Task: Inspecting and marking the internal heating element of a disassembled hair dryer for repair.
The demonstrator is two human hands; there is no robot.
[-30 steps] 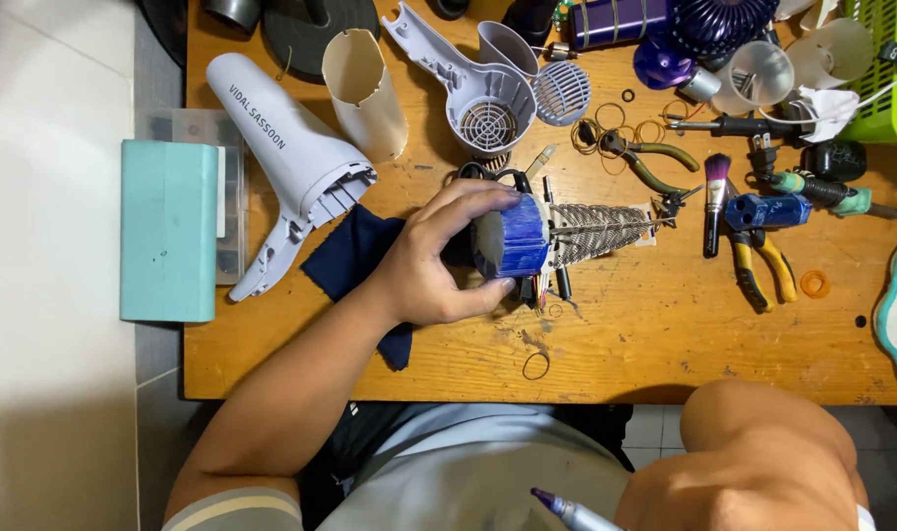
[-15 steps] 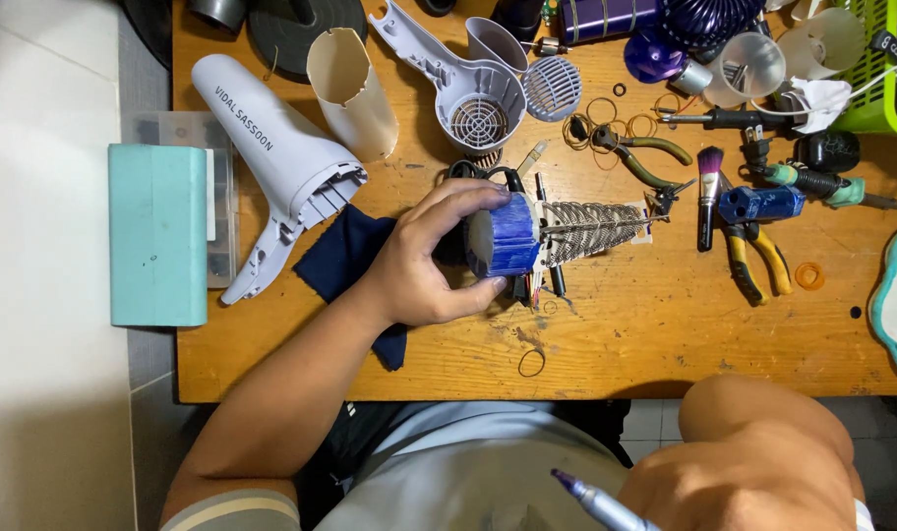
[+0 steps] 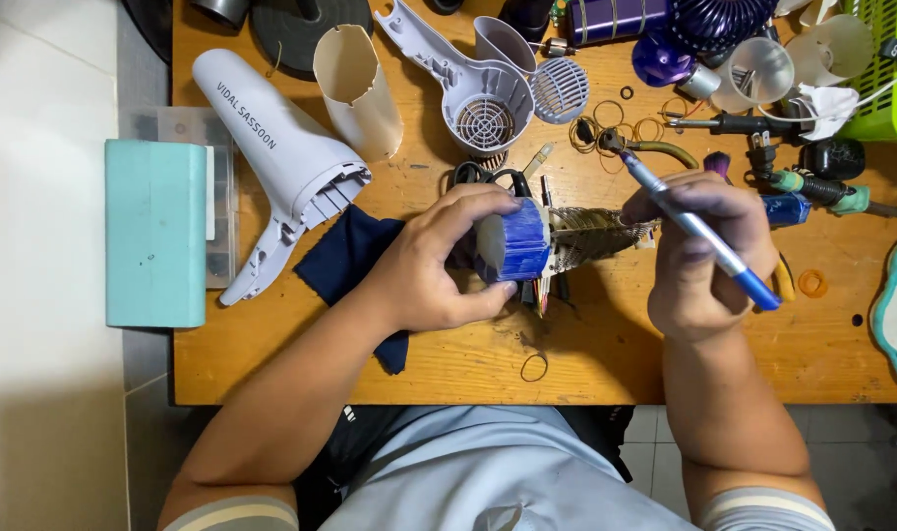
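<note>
Nearest the person, the front edge of the tabletop [image 3: 665, 379] runs just past the forearms, with a bare strip of wood and one loose rubber ring [image 3: 534, 367] on it, so that's about the only free room for sliding anything.

Mid-table: left hand [image 3: 434, 265] is wrapped around the blue fan end of the hair dryer core [image 3: 527, 241], pinning it on its side over a dark blue cloth [image 3: 355, 261]. The heating coil [image 3: 596, 234] sticks out to the right. Right hand [image 3: 709, 256] grips a blue-handled pen-like tool [image 3: 699, 231], tip angled up-left, just beyond the coil's right end. Looks to me like the step is poking or cleaning at the coil, so the next move wants a steady hold and small, careful tip work.

Right of that, pliers and small tools crowd in. Far side is packed: white dryer shell [image 3: 271, 147] far left, a cream tube [image 3: 355, 93], grey housing half [image 3: 468, 84], purple parts. Barely any elbow room there.
</note>
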